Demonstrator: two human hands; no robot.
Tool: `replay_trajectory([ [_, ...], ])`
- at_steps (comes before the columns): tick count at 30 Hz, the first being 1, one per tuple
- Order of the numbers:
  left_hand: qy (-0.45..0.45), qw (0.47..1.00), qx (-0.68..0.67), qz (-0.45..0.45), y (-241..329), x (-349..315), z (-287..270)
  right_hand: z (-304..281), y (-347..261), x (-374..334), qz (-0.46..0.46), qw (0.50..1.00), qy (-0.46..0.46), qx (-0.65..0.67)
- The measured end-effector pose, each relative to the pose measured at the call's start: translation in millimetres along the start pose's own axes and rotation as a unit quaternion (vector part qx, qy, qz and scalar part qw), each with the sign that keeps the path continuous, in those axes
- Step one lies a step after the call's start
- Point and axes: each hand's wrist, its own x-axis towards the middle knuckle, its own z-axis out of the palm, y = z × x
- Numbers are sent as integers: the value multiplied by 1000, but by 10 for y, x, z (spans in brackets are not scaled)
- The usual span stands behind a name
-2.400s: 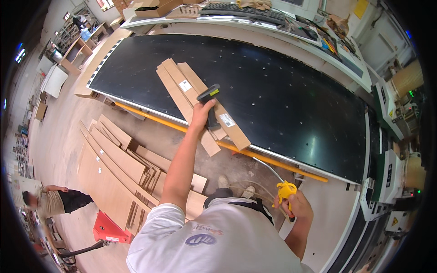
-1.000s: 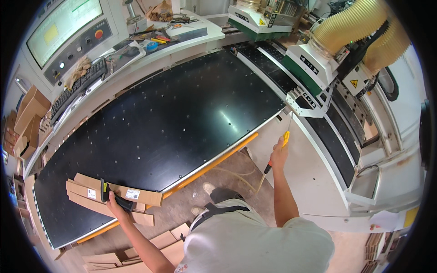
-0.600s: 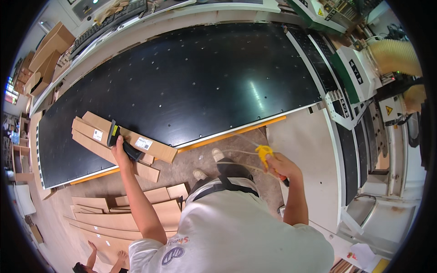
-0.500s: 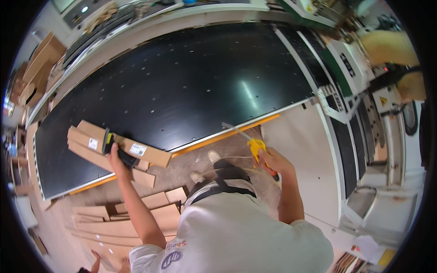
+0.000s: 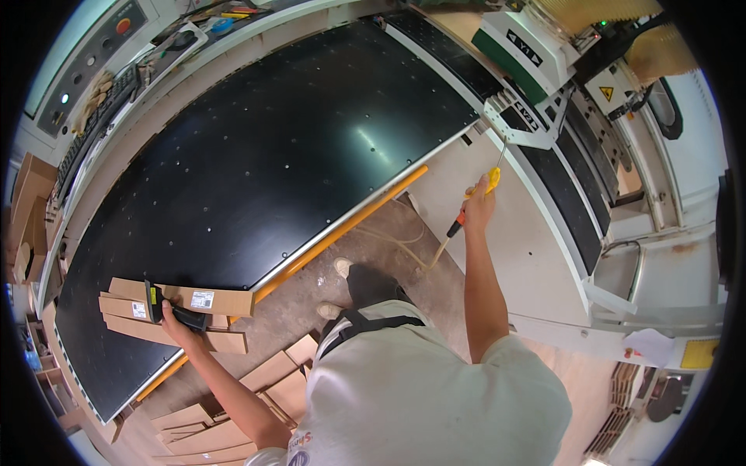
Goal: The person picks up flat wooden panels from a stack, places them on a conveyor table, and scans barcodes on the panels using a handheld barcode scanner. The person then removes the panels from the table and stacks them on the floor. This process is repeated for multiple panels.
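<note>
My left hand [image 5: 176, 326] is closed round the grip of a black handheld barcode scanner [image 5: 193, 318]. The scanner lies over several brown flat strips [image 5: 229, 301], two of which carry white labels; whether it touches them I cannot tell. These strips rest at the near left edge of a black table [image 5: 303, 167], partly overhanging it. Out to the right, my right hand [image 5: 479, 208] grips a yellow air blow gun [image 5: 493, 180] with a red and black lower end. Its thin metal nozzle points up at a white bracket [image 5: 519, 120]; contact is unclear. A pale hose [image 5: 441, 252] hangs below.
An orange bar [image 5: 350, 224] runs along the table's near edge. A white and green machine head [image 5: 521, 58] stands at the far right, beside a pale panel [image 5: 505, 256]. Brown boards [image 5: 276, 373] are stacked low on my left. A keyboard [image 5: 101, 116] lies far left.
My right hand has swung the blow gun up and right, toward the white bracket. The view has turned, so the strips and scanner appear lower left. Another person's hands have left view.
</note>
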Motion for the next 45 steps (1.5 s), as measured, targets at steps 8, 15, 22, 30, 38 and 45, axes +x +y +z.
replay_trajectory([
  [8,50,998,31,-14,31,29,-27,664,948,371,49,982,87,158],
  [15,18,997,66,-42,117,144,-87,1525,2019,-3,-33,999,-5,-39],
  [22,22,998,-16,-50,46,90,-155,1027,1936,-13,0,952,-221,-212],
  [30,73,997,2,-29,92,-61,-82,731,613,1383,-176,973,42,-144],
  [38,94,993,52,-40,126,-70,-21,1476,-205,2380,-428,838,-26,-338],
  [45,119,988,86,-42,114,-37,-36,2172,-340,2630,-429,782,-119,-436],
])
